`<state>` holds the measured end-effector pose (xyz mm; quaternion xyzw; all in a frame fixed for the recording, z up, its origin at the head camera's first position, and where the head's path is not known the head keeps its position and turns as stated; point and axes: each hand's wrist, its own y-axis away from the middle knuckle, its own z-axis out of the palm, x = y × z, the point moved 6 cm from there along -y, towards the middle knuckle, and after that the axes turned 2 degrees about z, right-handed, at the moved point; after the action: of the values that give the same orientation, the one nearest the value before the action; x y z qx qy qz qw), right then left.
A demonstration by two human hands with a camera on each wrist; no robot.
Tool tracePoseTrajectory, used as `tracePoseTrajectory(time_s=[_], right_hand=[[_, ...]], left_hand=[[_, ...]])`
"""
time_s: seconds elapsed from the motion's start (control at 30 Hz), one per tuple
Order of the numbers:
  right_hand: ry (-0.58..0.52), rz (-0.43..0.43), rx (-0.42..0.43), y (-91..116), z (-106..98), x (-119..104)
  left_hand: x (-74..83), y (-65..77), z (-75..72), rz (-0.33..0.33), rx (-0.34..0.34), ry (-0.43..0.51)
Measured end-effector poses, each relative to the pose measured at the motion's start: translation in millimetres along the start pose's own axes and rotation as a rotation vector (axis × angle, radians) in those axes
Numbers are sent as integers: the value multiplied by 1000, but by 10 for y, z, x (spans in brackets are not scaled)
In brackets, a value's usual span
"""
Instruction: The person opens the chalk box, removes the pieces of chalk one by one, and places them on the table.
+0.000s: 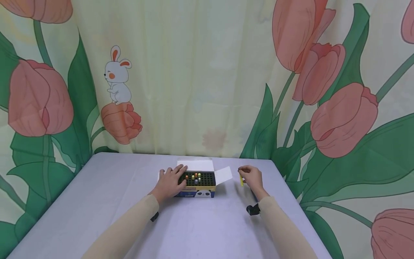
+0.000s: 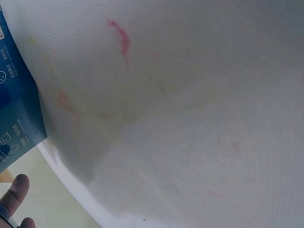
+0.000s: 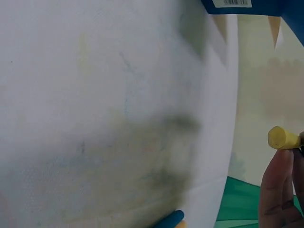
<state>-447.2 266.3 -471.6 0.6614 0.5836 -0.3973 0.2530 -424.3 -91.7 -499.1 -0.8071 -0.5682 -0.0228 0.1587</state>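
A box [image 1: 204, 193] with a panda print and raised white flaps stands on the table. Its black rack [image 1: 209, 176] has rows of holes, and several coloured sticks [image 1: 196, 175] stand upright in them. My left hand [image 1: 169, 183] rests on the left end of the box, fingers spread over the rack. To the right of the box, my right hand [image 1: 253, 177] pinches a slim yellow stick [image 1: 241, 181] between thumb and fingers, above the table. Its round flat end shows in the right wrist view; whether it is chalk, crayon or marker I cannot tell.
A white side flap [image 1: 223, 175] juts from the box toward the right hand. Low in the right wrist view lies a blue rounded end [image 3: 170, 220] beside something orange. The white tablecloth [image 1: 207, 226] bears faint colour smears. A tulip-print curtain [image 1: 194, 79] hangs behind the table.
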Motion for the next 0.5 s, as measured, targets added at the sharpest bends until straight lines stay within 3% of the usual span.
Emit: tracePoseTrajectory(time_s=[0.27,0.5], right_hand=[[279,41,-28,28,-17,147],[340,108,-49,67,-11,224]], left_hand=[[8,-1,-7,6,11,-2],[-26,-10,36,4,13,-19]])
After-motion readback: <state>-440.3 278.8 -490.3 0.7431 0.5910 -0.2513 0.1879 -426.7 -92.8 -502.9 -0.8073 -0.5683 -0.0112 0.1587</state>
